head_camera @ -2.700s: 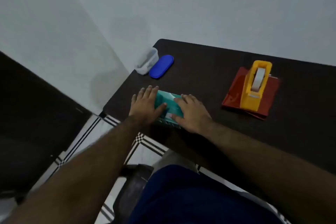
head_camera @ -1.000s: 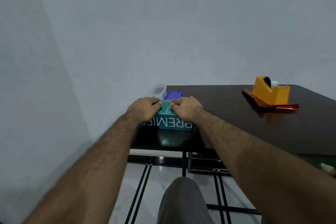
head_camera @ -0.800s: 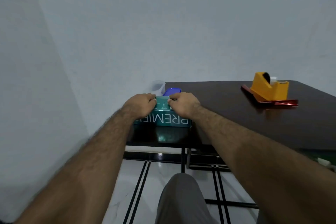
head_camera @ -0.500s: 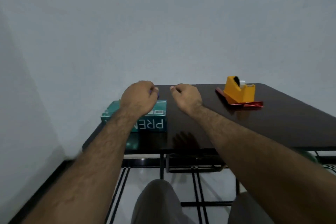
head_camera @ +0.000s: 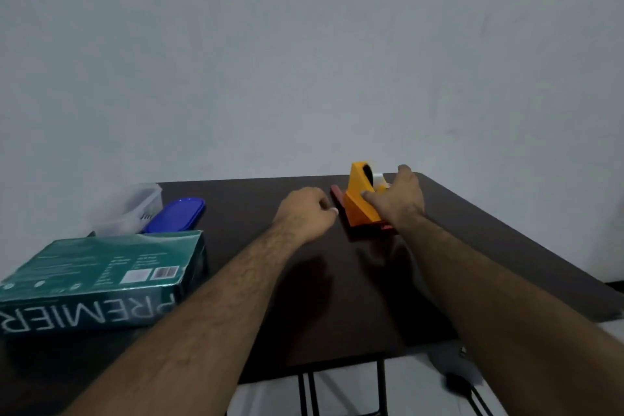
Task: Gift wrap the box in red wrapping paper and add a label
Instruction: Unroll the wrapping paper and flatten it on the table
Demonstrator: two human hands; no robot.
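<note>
The teal box printed PREMIER lies flat at the table's near left, with neither hand on it. Folded red wrapping paper lies at the far middle under a yellow tape dispenser. My right hand grips the dispenser, thumb on its near side and fingers over its top. My left hand hovers just left of the paper's edge with its fingers curled and nothing in it. No label is in view.
A clear plastic container and its blue lid sit at the far left, behind the box. The dark table ends against a pale wall at the back. Floor and black table legs show below the near edge.
Both hands left the teal box and moved right and forward to the tape dispenser. My right hand took hold of the dispenser. The view swung right, so the box now sits far left.
</note>
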